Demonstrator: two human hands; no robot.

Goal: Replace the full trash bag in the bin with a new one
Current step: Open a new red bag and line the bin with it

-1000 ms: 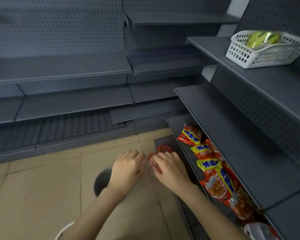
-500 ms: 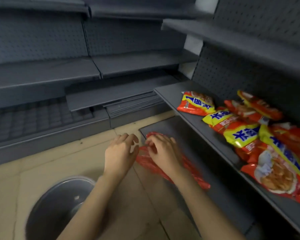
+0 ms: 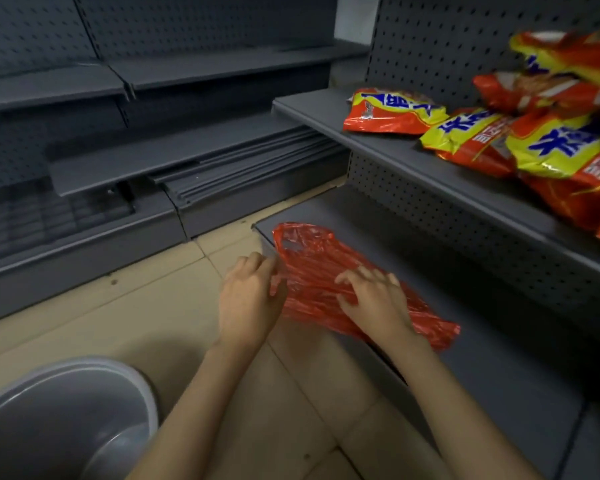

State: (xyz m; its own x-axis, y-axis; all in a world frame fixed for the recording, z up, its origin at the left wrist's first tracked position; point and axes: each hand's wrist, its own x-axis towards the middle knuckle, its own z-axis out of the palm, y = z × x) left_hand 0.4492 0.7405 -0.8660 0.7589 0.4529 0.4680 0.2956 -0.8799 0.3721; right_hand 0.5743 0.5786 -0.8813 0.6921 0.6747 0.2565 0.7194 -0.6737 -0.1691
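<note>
A flat, crumpled red plastic bag [image 3: 312, 258] lies on the lowest grey shelf [image 3: 482, 368] at the right, its handle end pointing away from me. My left hand [image 3: 248, 296] pinches the bag's left edge at the shelf corner. My right hand [image 3: 374, 299] rests on top of the bag, fingers spread and curled into the plastic. A round grey bin [image 3: 59, 417] stands on the floor at the lower left, with no bag in it.
Several red and yellow snack packets [image 3: 395, 110] lie on the shelf above the bag at the right. Bare grey shelving [image 3: 187, 150] runs along the back and left. Beige floor tiles [image 3: 136, 306] lie between the shelves.
My view has dropped lower and closer to the bottom shelf. My hands have moved apart along the red bag, spreading it out, and the bin now shows larger at the lower left.
</note>
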